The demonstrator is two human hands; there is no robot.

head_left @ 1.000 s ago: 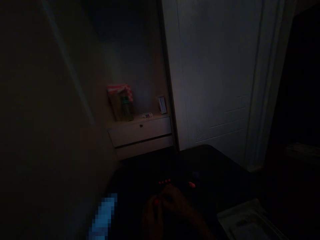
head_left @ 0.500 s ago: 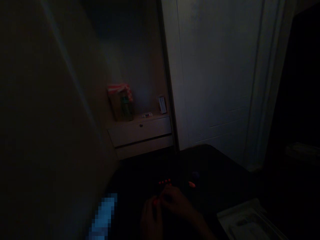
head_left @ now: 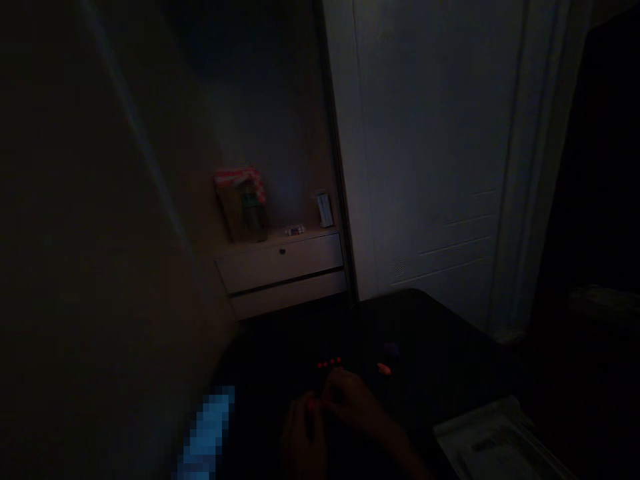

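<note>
In dim light, my left hand [head_left: 303, 433] is closed on a small red lump [head_left: 311, 404] that looks like modelling clay and shows between its fingertips. Right beside it, my right hand [head_left: 353, 403] is pinched, its fingertips close to the lump; whatever they hold is too dark to make out. Just beyond the hands, several small red balls [head_left: 325, 364] lie in a row on the dark table [head_left: 425, 320]. To their right are an orange lump [head_left: 384, 369] and a dark purple lump [head_left: 391, 350].
A pale, flat package or tray [head_left: 490, 440] lies at the lower right. Behind the table stand a drawer unit [head_left: 285, 267] and a white door [head_left: 430, 147]. On the unit are a bottle [head_left: 254, 213], a red-and-white topped bag or box [head_left: 230, 200] and small items. A blurred blue patch [head_left: 207, 430] is lower left.
Both hands stay almost in place; the right fingers have shifted slightly beside the red lump. The balls and other lumps have not moved.
</note>
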